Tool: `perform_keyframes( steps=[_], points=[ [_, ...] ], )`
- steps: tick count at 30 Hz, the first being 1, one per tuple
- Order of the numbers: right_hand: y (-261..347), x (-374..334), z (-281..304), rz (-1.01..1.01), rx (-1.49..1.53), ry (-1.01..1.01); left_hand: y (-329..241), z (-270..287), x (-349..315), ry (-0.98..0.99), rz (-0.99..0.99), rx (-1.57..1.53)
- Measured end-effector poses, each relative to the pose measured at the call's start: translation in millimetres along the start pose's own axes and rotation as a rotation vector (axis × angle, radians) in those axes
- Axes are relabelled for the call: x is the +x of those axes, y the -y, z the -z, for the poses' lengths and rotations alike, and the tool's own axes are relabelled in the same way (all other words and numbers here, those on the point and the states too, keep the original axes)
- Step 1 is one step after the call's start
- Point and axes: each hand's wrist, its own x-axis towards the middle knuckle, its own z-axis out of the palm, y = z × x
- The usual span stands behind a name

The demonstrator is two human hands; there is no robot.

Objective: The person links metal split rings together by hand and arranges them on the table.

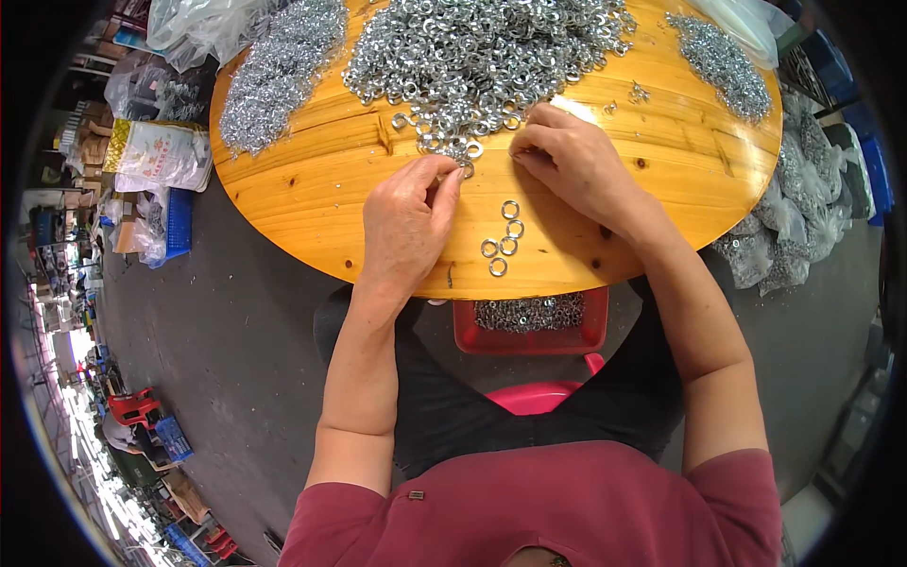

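Observation:
My left hand (409, 225) rests at the near edge of a large heap of shiny metal washers (482, 61). Its thumb and forefinger are pinched at a single metal washer (469, 176). To the right, my right hand (578, 163) has its fingers curled and pressed together just above the wood, beside the heap; whatever is between the fingertips is hidden. Between my forearms, several loose washers (512, 237) lie flat in a short crooked line toward the table's near edge.
The round wooden table (321, 208) also bears piles of small metal parts at left (283, 80) and right (727, 71). Below its near edge sits a red bin (531, 346) of metal pieces. Filled plastic bags (789, 213) stand at right, a blue crate (179, 224) at left.

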Motion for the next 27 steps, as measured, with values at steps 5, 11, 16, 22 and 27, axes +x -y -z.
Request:
perform_keyframes(
  steps=[5, 11, 16, 22, 27],
  points=[
    [-6, -18, 17, -0.009, 0.482, 0.012, -5, 1, 0, 0.024, -0.025, -0.015],
    [-3, -20, 31, -0.317, 0.543, 0.163, -10, -4, 0, 0.057, -0.054, -0.001],
    [-7, -19, 26, -0.076, 0.468, 0.146, -11, -7, -2, 0.093, -0.12, 0.007],
    [2, -20, 18, 0.068, 0.205, 0.067, -16, -22, -8, 0.144, -0.17, 0.073],
    [-5, -19, 8, 0.149, -0.252, -0.177, -19, -24, -8, 0.172, -0.274, 0.232]
  ],
)
